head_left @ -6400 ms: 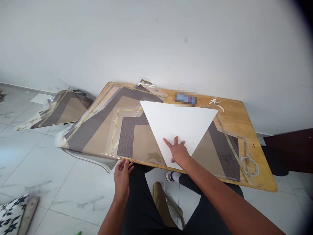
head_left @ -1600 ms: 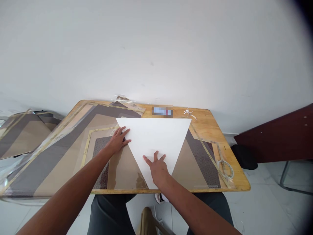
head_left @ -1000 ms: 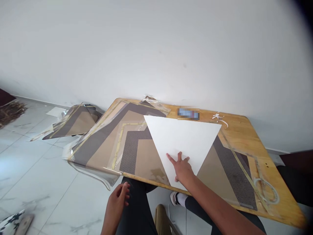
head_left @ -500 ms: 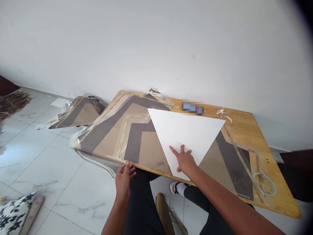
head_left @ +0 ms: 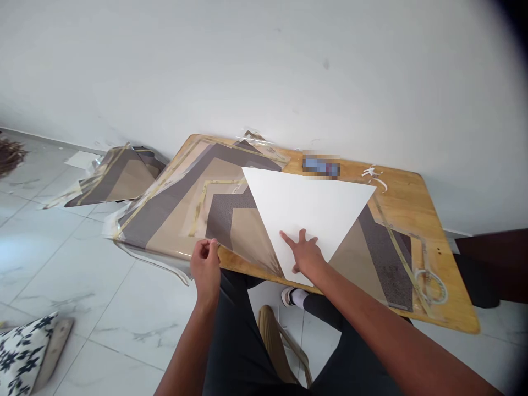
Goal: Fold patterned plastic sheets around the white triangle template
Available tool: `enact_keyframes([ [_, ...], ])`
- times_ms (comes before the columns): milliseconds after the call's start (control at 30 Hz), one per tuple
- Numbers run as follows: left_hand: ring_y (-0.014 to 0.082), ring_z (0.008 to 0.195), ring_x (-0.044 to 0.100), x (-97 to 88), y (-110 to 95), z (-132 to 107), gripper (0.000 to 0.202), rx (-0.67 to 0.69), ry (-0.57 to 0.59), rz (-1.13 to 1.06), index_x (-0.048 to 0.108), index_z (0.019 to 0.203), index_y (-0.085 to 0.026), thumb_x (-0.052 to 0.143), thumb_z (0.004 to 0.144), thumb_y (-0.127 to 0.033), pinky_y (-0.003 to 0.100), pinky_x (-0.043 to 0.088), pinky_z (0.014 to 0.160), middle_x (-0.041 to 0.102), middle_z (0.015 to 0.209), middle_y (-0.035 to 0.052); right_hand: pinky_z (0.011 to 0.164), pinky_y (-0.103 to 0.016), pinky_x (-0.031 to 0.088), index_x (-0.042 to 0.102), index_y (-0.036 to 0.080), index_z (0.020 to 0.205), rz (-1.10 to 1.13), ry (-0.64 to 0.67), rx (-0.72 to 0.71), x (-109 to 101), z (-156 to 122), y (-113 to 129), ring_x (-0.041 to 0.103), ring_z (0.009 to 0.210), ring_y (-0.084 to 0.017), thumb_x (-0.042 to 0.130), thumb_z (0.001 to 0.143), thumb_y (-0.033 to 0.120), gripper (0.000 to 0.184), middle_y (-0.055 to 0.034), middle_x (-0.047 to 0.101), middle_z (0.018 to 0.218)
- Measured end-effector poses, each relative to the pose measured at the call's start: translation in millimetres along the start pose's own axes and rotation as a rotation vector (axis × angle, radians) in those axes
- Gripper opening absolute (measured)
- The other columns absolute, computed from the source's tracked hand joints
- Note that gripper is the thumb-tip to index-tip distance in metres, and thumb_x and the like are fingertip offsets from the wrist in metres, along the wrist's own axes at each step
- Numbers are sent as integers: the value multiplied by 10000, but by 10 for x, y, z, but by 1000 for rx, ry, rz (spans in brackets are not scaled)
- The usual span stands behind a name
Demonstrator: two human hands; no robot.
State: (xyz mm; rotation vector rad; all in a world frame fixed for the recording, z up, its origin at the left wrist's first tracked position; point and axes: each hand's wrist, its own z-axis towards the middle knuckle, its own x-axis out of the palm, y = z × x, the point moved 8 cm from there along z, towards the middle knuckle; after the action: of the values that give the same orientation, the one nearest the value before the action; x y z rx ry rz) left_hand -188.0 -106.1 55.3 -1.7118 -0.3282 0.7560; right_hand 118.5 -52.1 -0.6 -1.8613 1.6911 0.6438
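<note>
My left hand (head_left: pixel 205 268) pinches the near edge of a clear plastic-covered sheet (head_left: pixel 185 203) with brown, grey and beige panels and yellow tape. That edge curls up off the wooden table (head_left: pixel 406 206), baring the wood beneath. A large white triangular sheet (head_left: pixel 305 203) lies point-down across the plastic-covered sheet. My right hand (head_left: pixel 303 254) rests flat on the white sheet near its lower point, fingers spread.
Similar plastic-covered sheets (head_left: pixel 117 179) lean on the floor left of the table. A blurred item (head_left: pixel 322 166) and white scraps (head_left: pixel 373 175) sit at the table's back edge, against a white wall. A patterned cushion (head_left: pixel 22 352) lies on the tiles at lower left.
My left hand has taken hold of the plastic-covered sheet's near edge and lifted it from the table. My right hand stays on the white sheet.
</note>
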Motion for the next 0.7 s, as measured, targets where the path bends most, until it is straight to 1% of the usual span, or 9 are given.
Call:
enact_keyframes([
  [100,199,970,650,534,-670,19,186,352,155,142,647,895,-224,628,977,-390,320,551,891,663,1017,41,942,-530,606,-34,560,1691,-19,22,14,19,20,-15,235,1558,-633,1026,639,332,1510,-201,5,1789],
  [133,218,1047,650,785,-852,7,168,439,221,155,644,886,-223,612,991,-351,345,550,947,664,1102,70,953,-535,602,-31,559,1692,-21,23,10,16,22,-14,241,1557,-632,1024,642,342,1504,-203,6,1790],
  [200,223,1046,652,1384,-1110,-48,141,578,396,225,651,880,-218,585,1000,-254,364,546,962,671,1107,86,998,-562,580,60,515,1716,-13,17,-7,1,18,-2,256,1553,-633,1019,644,337,1449,-216,23,1788],
  [267,232,1074,643,1979,-1206,-112,113,673,528,372,674,921,-205,588,994,-208,364,541,951,681,1142,101,1027,-574,566,269,428,1712,-6,11,-16,-12,7,7,267,1549,-633,1011,642,314,1307,-221,56,1785],
  [333,255,1106,632,2519,-1137,-193,134,745,673,611,696,1002,-190,562,1012,-200,370,539,935,693,1154,122,1035,-570,568,450,332,1652,-8,10,-4,-10,0,4,266,1549,-635,1007,631,299,1164,-221,72,1783],
  [400,269,1115,637,2886,-1007,-252,163,786,776,760,707,1058,-178,549,1019,-200,378,538,930,711,1134,132,1045,-571,567,507,270,1623,-6,-1,5,0,-2,3,261,1550,-637,999,624,274,1113,-226,60,1786],
  [500,271,1082,665,3153,-828,-273,178,797,853,831,721,1088,-163,570,1001,-200,359,542,888,732,1091,126,1035,-571,574,544,245,1598,16,-36,-9,6,2,11,278,1540,-642,971,630,212,1058,-223,58,1792],
  [600,275,1098,672,3248,-714,-273,226,819,894,873,725,1140,-147,556,1021,-238,364,538,909,732,1126,138,1020,-549,581,593,259,1551,23,-64,-21,-3,10,-6,294,1534,-637,973,626,204,1002,-195,73,1801],
  [700,292,1150,651,3279,-674,-299,323,877,924,887,727,1189,-132,500,1074,-331,397,521,973,715,1204,161,1034,-564,564,551,296,1578,25,-56,-21,7,12,-58,286,1553,-607,991,649,288,1028,-170,55,1815],
])
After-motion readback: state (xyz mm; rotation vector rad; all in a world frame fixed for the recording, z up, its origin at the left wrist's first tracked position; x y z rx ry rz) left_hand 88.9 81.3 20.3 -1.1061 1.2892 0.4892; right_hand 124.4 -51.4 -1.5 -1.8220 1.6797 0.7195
